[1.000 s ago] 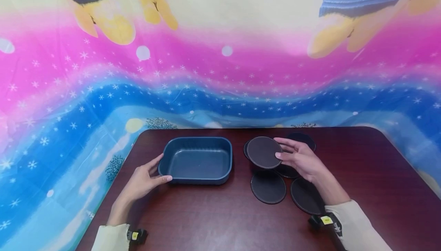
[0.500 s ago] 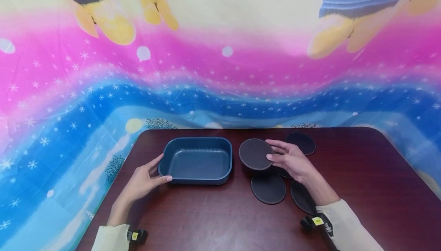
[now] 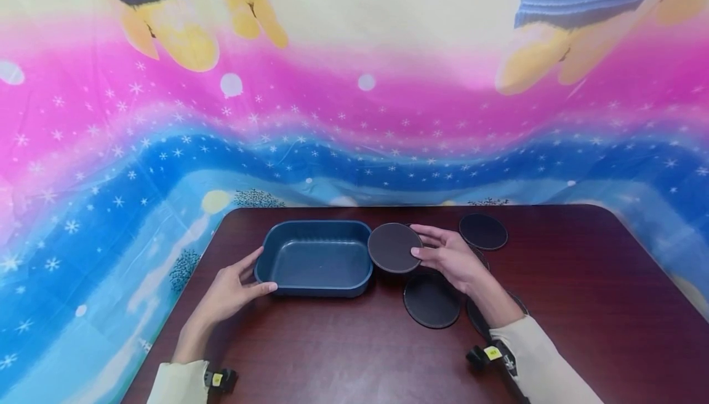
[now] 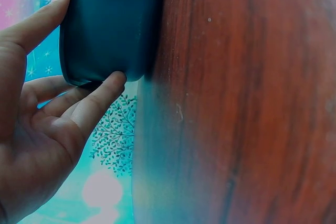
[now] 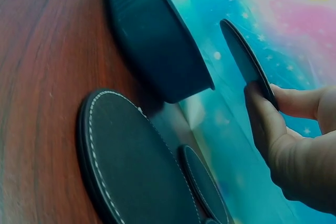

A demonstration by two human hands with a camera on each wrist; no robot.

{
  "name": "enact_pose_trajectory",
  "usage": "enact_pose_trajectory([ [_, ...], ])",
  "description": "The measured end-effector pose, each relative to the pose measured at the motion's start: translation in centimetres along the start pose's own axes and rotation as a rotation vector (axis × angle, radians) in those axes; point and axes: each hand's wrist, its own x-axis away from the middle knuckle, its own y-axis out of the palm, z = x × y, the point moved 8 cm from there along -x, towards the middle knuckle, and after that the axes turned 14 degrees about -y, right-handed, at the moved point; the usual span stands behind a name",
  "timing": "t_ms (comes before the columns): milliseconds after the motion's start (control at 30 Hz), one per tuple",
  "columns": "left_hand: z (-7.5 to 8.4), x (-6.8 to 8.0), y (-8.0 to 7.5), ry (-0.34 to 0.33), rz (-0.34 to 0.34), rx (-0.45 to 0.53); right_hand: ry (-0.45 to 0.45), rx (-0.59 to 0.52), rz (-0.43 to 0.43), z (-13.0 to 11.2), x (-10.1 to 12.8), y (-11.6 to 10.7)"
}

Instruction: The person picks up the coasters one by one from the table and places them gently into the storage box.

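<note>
At the left end of a dark blue-green rectangular tub (image 3: 318,262), my left hand (image 3: 229,290) holds on, thumb at the near corner and fingers at the far one. The left wrist view has that hand (image 4: 47,114) with its fingertips against the tub's outer wall (image 4: 110,30). My right hand (image 3: 454,259) pinches a round dark coaster (image 3: 394,247) by its right edge, thumb on top. The coaster is raised and overlaps the tub's right rim in the head view. From the right wrist, the held coaster (image 5: 247,61) appears edge-on, above the table and apart from the tub (image 5: 157,40).
More stitched black coasters lie on the brown table (image 3: 332,355): a near one (image 3: 432,302), a far one (image 3: 483,231), and others partly hidden under my right hand and wrist. Behind the table's back edge hangs a patterned cloth (image 3: 354,102).
My right hand has moved left with the coaster, from over the other coasters to the tub's right rim. The left hand and the tub have stayed in place.
</note>
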Motion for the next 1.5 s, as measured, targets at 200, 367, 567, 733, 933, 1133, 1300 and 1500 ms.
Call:
enact_pose_trajectory([
  [200, 0.0, 0.0, 0.0, -0.008, -0.002, 0.004, 0.005, -0.018, 0.003, 0.5, -0.4, 0.9],
  [367, 0.0, 0.0, 0.0, -0.010, -0.003, 0.002, 0.010, -0.028, 0.011, 0.8, -0.9, 1.6],
  [567, 0.0, 0.1, 0.0, -0.008, 0.003, -0.004, 0.007, -0.034, 0.003, 0.8, -1.4, 2.5],
  [733, 0.0, 0.1, 0.0, -0.008, 0.005, -0.007, 0.013, -0.052, 0.015, 0.9, -1.9, 3.2],
  [933, 0.2, 0.1, 0.0, -0.007, 0.005, -0.008, 0.005, -0.069, 0.006, 1.0, -2.4, 4.3],
  [1133, 0.1, 0.1, 0.0, -0.007, 0.006, -0.007, 0.012, -0.076, -0.009, 1.2, -2.8, 5.4],
  [1300, 0.0, 0.1, 0.0, -0.008, 0.007, -0.006, 0.021, -0.066, -0.006, 1.2, -3.1, 6.2],
  [1500, 0.1, 0.1, 0.2, -0.003, 0.005, 0.003, 0.021, -0.070, -0.002, 1.2, -3.4, 6.9],
])
